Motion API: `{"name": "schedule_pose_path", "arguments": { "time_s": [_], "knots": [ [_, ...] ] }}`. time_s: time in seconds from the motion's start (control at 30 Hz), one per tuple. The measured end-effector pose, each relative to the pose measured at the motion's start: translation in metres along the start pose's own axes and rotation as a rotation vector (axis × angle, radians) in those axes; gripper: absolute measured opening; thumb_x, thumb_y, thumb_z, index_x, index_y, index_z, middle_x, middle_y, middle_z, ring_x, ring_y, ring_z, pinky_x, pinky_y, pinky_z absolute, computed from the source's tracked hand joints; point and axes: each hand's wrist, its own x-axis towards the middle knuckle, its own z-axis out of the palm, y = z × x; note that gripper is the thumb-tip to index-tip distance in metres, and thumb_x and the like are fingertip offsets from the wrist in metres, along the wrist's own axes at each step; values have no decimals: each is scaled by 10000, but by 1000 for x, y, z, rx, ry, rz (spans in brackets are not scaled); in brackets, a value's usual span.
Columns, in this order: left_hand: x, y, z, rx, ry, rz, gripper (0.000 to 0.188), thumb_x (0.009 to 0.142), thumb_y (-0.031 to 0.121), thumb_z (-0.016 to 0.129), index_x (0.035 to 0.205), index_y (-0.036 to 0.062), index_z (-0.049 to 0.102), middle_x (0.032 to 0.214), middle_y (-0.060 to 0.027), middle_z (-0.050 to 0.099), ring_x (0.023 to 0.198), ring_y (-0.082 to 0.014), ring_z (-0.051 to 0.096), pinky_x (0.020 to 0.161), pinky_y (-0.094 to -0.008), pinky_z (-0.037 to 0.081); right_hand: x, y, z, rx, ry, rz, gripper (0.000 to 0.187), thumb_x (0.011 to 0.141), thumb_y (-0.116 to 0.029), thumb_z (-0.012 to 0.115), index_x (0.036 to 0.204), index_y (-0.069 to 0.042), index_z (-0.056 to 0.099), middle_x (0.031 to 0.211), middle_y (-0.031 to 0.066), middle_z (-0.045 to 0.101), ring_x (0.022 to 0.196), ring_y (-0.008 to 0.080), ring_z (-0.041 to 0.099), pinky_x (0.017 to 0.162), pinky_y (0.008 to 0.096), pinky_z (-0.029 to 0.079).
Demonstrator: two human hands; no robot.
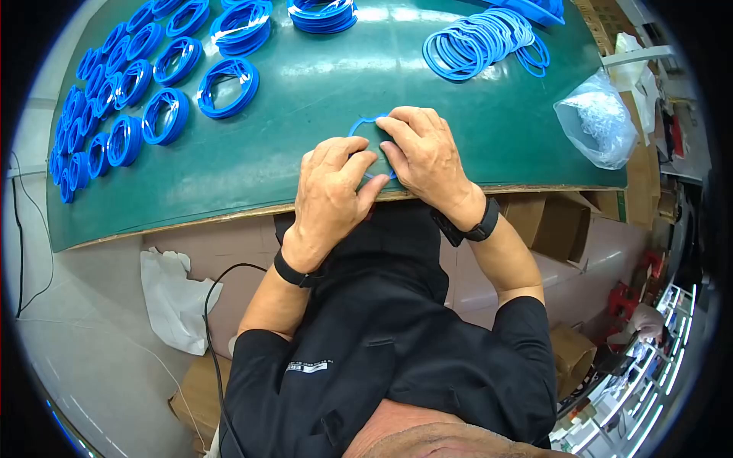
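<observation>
One thin blue ring [363, 120] is between my hands, close to the near edge of the green-topped table [305, 114]. My left hand [330, 183] is bent round the ring's left side, thumb and fingers closed on it. On the right side, the thumb and forefinger of my right hand [429, 156] pinch the same ring. My fingers cover much of it; its upper arc and a bit of its lower edge show.
Bundled blue rings [166, 117] stand in rows at the left, with taller stacks [322, 15] at the back. A loose row of rings [475, 46] leans at the back right. A clear plastic bag [597, 120] sits at the right edge. Cardboard boxes [561, 229] are below the table.
</observation>
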Motion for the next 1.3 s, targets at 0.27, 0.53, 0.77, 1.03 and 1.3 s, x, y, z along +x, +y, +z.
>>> {"name": "schedule_pose_path", "arguments": {
  "time_s": [0.27, 0.53, 0.77, 1.03, 1.3],
  "knots": [
    [7, 12, -4, 2, 83, -71, 516, 787, 239, 1008, 1229, 67, 804, 1332, -103, 750, 1282, -334, 691, 1059, -465, 526, 9, -5, -2, -67, -2, -36, 407, 896, -61, 858, 1294, -113, 792, 1246, 64, 721, 1161, 301, 682, 983, 453, 521],
    [1, 7, -14, 50, 47, -95, 570, 769, 271, 1019, 1253, 61, 804, 1347, -100, 749, 1294, -322, 686, 1088, -478, 507, 11, 2, -1, -95, -20, -83, 391, 909, -46, 849, 1288, -127, 800, 1228, 47, 726, 1138, 288, 685, 976, 447, 516],
    [-2, 5, -9, 62, 47, -76, 594, 770, 314, 1021, 1271, 78, 805, 1382, -75, 742, 1317, -302, 675, 1092, -467, 493, 10, 2, -2, -50, -44, -82, 387, 889, -34, 864, 1259, -135, 813, 1218, 40, 738, 1125, 278, 687, 968, 439, 509],
    [-1, 7, -6, 107, 43, -77, 634, 759, 340, 1032, 1293, 83, 806, 1424, -56, 737, 1371, -278, 645, 1106, -462, 474, 12, -11, 4, -63, 8, -73, 399, 871, -40, 883, 1253, -130, 816, 1208, 40, 741, 1112, 272, 691, 946, 438, 511],
    [-1, 6, -6, 113, 43, -76, 655, 753, 337, 1034, 1307, 69, 809, 1419, -52, 740, 1368, -277, 646, 1109, -462, 471, 11, -11, 8, -82, 4, -87, 310, 905, -94, 812, 1215, -104, 807, 1213, 42, 728, 1139, 257, 689, 965, 427, 521]
  ]
}}
